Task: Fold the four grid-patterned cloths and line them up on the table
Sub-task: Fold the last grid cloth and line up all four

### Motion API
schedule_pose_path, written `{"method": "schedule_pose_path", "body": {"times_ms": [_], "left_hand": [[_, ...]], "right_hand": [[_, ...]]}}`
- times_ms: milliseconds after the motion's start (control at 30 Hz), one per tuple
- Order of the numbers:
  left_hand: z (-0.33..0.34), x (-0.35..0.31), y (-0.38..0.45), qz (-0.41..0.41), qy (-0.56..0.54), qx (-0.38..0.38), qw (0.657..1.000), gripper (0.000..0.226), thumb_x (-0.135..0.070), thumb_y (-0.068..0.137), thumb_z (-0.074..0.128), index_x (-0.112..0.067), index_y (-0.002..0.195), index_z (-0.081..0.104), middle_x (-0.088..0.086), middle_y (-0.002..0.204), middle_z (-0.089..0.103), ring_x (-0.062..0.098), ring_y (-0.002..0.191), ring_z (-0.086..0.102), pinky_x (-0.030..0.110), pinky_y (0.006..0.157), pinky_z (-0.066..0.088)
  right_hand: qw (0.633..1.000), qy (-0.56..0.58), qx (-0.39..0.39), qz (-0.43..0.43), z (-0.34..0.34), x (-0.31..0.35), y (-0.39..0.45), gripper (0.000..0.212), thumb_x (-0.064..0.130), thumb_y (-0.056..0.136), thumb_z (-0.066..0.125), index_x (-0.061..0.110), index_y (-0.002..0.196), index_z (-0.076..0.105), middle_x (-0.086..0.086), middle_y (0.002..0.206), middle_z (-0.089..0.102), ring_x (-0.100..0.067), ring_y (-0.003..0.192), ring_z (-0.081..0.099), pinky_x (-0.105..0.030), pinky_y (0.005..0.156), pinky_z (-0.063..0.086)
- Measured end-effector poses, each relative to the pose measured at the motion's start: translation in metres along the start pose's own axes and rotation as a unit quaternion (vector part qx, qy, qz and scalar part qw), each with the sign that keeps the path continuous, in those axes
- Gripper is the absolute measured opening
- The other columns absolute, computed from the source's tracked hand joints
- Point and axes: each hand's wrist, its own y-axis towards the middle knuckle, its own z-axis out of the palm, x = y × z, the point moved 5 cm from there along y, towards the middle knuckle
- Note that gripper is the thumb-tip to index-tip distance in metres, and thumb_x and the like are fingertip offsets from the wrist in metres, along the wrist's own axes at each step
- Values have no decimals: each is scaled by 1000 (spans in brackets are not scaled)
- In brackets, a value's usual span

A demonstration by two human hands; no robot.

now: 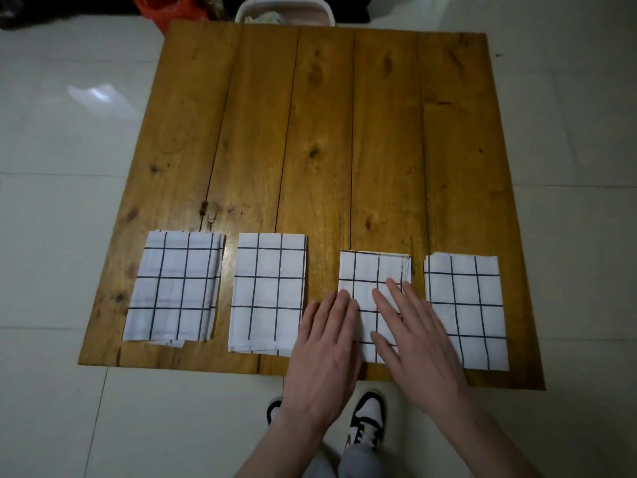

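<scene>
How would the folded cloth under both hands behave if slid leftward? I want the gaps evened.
The folded white black-grid cloth would probably glide on the smooth wooden table. Being thin stacked layers, with edges showing at its top corner, it may fan apart. Lifted, it would likely droop.

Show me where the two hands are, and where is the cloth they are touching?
left hand [324, 353], head view, on the back of the hand.
right hand [418, 343], head view, on the back of the hand.
third cloth from the left [367, 267], head view, on its bare upper part above the fingers.
</scene>
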Motion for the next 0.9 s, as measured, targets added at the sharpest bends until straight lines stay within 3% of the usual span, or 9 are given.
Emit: {"method": "schedule_pose_path", "body": {"times_ms": [133,400,667,900], "left_hand": [[-1,3,4,-10,9,-7,1000,63,-40,105,37,-10,160,35,10,168,35,28,158,25,51,126,29],[-11,20,20,-35,2,-16,999,63,-40,104,38,-12,160,35,9,168,34,27,159,21,50,128,24],[-12,22,21,-35,2,-24,999,62,-40,105,39,-12,160,35,10,167,35,28,159,23,48,129,22],[-12,20,13,-35,-11,-27,999,63,-38,104,54,-11,158,37,11,165,38,30,158,26,48,128,24]], "right_hand": [[1000,9,23,-2,5,2,7,64,50,108,30,24,166,20,-2,175,14,-23,162,9,-46,124,32],[999,0,46,-15,-1,8,34,67,49,107,35,26,166,15,1,175,7,-18,162,0,-38,127,14],[999,-7,48,-15,-1,9,40,65,51,107,33,26,166,19,0,175,11,-19,162,4,-42,129,16],[999,-11,47,-13,1,9,31,63,51,108,29,28,165,21,2,175,13,-18,162,6,-46,129,21]]}}
